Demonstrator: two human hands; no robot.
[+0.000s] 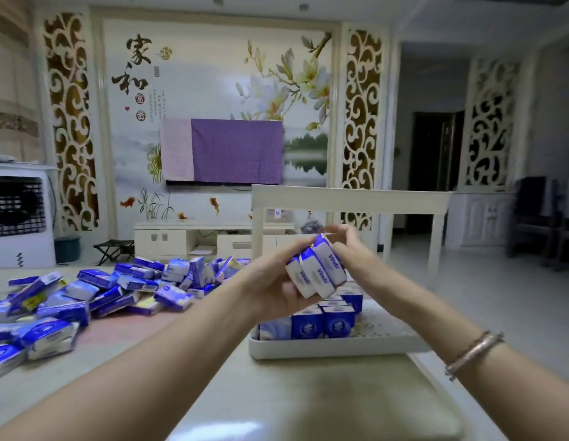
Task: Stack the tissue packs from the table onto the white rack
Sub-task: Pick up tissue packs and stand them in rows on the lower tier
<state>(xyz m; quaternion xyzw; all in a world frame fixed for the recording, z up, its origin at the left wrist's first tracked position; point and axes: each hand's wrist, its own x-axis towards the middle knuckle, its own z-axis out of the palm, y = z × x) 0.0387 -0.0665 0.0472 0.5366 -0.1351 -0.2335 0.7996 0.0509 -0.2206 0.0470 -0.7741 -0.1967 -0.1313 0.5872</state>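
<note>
- Left hand [270, 281] and right hand [347, 249] both clamped on a bunch of three packs [316, 272], held together in the air above the rack [340, 350].
- Rack's lower tray sat at 3 o'clock on the desk [213, 393]; stacked packs [321, 323] already filled its left part.
- Loose pile [102, 291] lay at 9 o'clock, well apart from the rack.
- Step judged: carrying a bunch over for placing.
- Next called for lowering the bunch squarely beside the stack, edges aligned.
</note>
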